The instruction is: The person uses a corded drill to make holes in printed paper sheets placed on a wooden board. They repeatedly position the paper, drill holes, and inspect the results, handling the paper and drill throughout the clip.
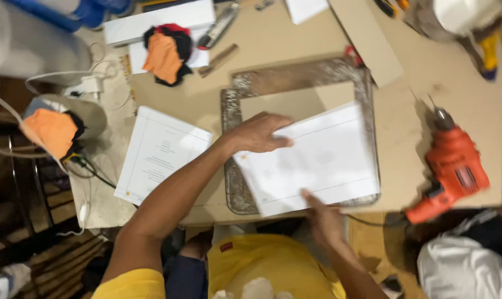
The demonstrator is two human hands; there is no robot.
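Head view: I see a white sheet (317, 160) lying skewed over a worn, silver-flecked picture frame (231, 111), itself flat on a tan board (273, 39). The sheet covers most of the frame's opening and overhangs its lower rail; the upper left part of the opening shows bare.

My left hand (259, 133) rests palm down, fingers spread flat, on the sheet's upper left corner: pressing, not pinching. My right hand (323, 218) touches the near edge with fingers extended; whether the thumb has hold underneath I cannot tell (edge hides it).

Risks, as I judge them:
- The sheet sits crooked to the frame. With only flat pressure on it, it could slide or crease at a corner if one hand pushes against the other.
- The frame's rough surface may snag or smudge the paper.
- An orange drill (453, 169) lies just right of the frame, bit pointing away; a sleeve or the sheet's edge could catch it.

Further out: a second printed sheet (162, 155) left of the frame, orange cloths (165, 55) beyond, loose white cables (68, 83) at far left.
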